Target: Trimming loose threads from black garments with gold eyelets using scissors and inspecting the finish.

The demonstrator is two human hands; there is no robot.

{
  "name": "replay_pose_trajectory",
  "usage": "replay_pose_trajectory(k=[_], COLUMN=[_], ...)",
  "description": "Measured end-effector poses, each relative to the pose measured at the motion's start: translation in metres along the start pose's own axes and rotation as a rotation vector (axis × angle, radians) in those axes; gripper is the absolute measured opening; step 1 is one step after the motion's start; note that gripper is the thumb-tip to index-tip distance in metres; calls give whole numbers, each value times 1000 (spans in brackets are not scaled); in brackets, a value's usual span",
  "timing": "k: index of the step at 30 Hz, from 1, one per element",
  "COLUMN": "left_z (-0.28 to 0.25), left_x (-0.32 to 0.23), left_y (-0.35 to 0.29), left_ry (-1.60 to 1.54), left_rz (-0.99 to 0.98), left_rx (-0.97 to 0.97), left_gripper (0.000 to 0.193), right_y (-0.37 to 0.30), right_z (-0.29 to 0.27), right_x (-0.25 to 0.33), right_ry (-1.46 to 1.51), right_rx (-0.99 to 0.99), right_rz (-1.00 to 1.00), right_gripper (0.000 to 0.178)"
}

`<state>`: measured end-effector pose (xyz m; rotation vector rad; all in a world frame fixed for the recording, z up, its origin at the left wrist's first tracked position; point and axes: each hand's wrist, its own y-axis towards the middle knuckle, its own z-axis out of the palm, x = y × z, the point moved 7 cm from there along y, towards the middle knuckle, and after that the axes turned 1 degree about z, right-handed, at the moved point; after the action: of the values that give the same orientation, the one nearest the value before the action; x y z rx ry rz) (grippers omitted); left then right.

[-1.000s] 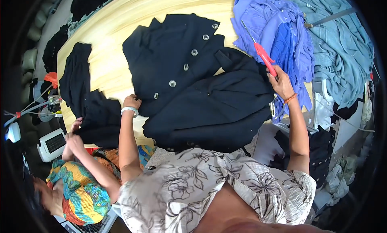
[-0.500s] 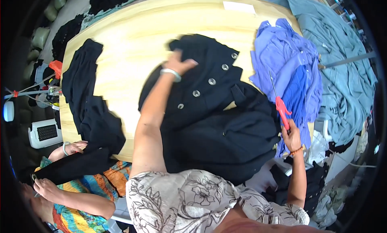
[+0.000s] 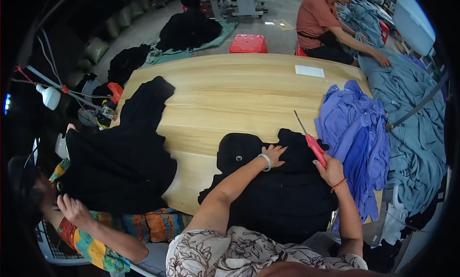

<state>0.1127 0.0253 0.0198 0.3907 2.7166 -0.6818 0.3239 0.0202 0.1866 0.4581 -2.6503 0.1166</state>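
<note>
My left hand (image 3: 274, 155) lies on a black buttoned garment (image 3: 268, 195), palm down with its fingers spread. The garment is folded and bunched at the table's near edge, and one round button shows on it. In my right hand (image 3: 330, 170) is a slim red-handled tool (image 3: 315, 149) with a thin metal point, tilted up and to the left over the garment's right side. Whether the tool has one blade or two I cannot tell. Just right of that hand lies a pile of violet-blue shirts (image 3: 352, 118).
At left, a co-worker in a colourful top handles another black garment (image 3: 120, 166). Grey-green cloth (image 3: 407, 114) hangs along the right edge of the wooden table (image 3: 215, 94). A white paper (image 3: 309, 71) lies at the back; beyond are a red stool (image 3: 248, 44) and a seated person (image 3: 318, 23).
The view has tilted up toward the far side. The black garment's button side is now mostly folded out of sight, with my left hand on it. The red-handled tool has swung to the left.
</note>
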Motion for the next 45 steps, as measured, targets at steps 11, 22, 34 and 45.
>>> replay_pose_trajectory(k=[11,22,34,45], left_z=[12,-108,-79,-159], left_x=[37,330,610,627], left_y=[-32,-122,-278,-391], left_ry=[-237,-48,-60,522], left_rz=[-60,-349,-1157,-1337], left_rx=[-13,-1066,-988,-1256], left_gripper=[75,55,64,97], right_y=[36,32,43,36], right_z=[86,120,134,150], right_x=[74,16,-8,-11], right_ry=[16,-30,-66,-113], right_rx=[274,376,312,360], right_rz=[-168,82,183,264], right_gripper=[28,18,31,32])
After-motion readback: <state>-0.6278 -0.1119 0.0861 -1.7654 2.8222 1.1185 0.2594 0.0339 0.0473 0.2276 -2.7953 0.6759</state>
